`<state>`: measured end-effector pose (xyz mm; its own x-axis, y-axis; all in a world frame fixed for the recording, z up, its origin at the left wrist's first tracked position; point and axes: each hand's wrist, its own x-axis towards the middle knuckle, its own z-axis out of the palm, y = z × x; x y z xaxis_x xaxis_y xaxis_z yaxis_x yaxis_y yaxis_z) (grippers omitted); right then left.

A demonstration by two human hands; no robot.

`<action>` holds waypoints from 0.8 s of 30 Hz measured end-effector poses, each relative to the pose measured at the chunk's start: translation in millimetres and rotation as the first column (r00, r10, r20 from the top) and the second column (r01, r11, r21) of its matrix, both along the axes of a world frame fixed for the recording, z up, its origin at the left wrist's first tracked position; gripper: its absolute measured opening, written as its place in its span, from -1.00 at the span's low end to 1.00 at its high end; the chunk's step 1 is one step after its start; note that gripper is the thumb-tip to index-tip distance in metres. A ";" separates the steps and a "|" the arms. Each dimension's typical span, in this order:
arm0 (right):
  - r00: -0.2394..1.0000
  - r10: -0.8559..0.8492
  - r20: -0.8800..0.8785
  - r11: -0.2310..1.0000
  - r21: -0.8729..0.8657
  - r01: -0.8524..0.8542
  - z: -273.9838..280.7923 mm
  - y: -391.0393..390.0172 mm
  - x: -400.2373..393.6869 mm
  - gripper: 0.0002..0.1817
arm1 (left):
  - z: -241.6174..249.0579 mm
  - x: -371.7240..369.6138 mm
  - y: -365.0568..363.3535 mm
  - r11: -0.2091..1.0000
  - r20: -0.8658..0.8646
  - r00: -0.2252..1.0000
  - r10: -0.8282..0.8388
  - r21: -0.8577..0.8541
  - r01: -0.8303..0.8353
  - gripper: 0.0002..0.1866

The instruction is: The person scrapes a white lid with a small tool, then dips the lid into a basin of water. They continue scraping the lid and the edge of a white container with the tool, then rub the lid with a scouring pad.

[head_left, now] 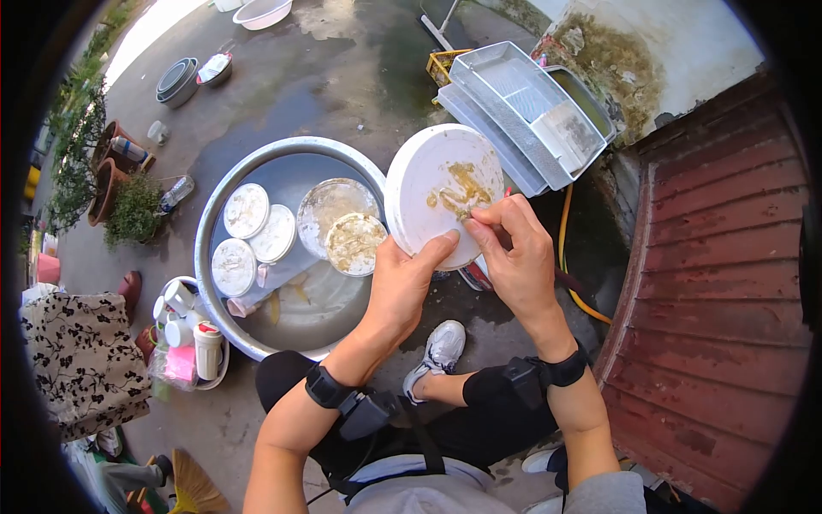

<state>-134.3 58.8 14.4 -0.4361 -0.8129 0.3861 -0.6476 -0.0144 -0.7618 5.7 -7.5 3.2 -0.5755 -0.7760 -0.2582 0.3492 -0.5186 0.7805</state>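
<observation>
My left hand (404,278) grips the lower left edge of a round white plastic lid (415,184), thumb on its face. The lid is tilted up in front of me, with brownish-yellow residue (462,184) smeared across its middle and right side. Thumb and fingers of my right hand (514,253) are pinched together at the lower end of that residue; what lies between them is too small to make out. Left of the lid, a large metal basin (205,227) holds water and several round lids, among them a white lid (246,211) and a brown-stained lid (355,243).
Clear plastic trays (514,103) are stacked beyond the lid. A red corrugated metal panel (711,291) stands at right, with a yellow hose (565,231) before it. Left of the basin are a tub of cups and a bottle (207,351), and potted plants (133,210).
</observation>
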 end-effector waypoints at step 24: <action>0.997 0.032 -0.067 0.999 -0.013 -0.033 3.2 -1.0 2.5 -0.85 | 0.4 -0.6 -1.4 0.997 -0.045 0.998 -0.053 0.051 0.055 -0.58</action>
